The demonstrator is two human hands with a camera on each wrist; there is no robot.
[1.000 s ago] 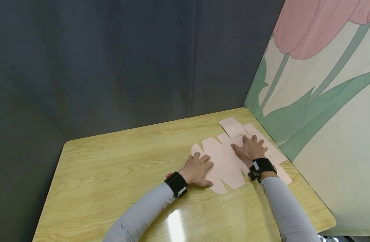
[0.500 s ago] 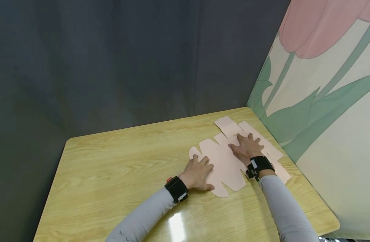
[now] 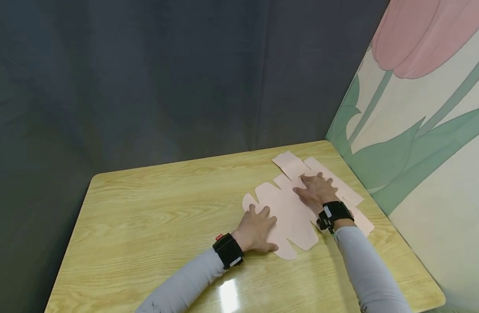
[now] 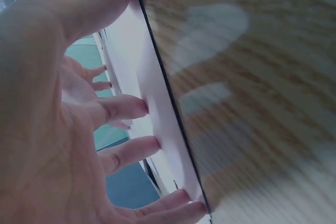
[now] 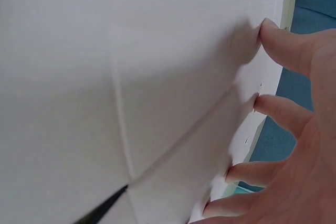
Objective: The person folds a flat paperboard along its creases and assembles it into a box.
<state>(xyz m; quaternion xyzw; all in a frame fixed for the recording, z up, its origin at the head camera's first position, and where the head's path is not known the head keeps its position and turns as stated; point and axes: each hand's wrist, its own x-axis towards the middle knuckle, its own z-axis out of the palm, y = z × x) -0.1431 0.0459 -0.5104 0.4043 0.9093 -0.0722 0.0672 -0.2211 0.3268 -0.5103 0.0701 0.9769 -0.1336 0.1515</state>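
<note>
A pink flat cardboard box blank (image 3: 288,213), with rounded flaps, slots and square tabs, lies on the right part of the table. My left hand (image 3: 255,228) rests on its left end, fingers spread, the thumb close to the near edge. Farther along, my right hand (image 3: 317,190) presses on the middle with splayed fingers. In the left wrist view, fingertips touch the blank (image 4: 157,90) just inside its edge. Crease lines and a dark slot cross the blank (image 5: 63,129) in the right wrist view, where the right fingertips meet its surface.
The wood-grain table (image 3: 157,217) spreads out to the left of the blank. A dark curtain (image 3: 165,87) hangs along its back edge. On the right side stands a wall covering with a tulip print (image 3: 396,152), close to the blank's far tabs.
Both hands and the blank under them have slid a little to the left and nearer on the table. The head view has shifted slightly. The fingers stay spread.
</note>
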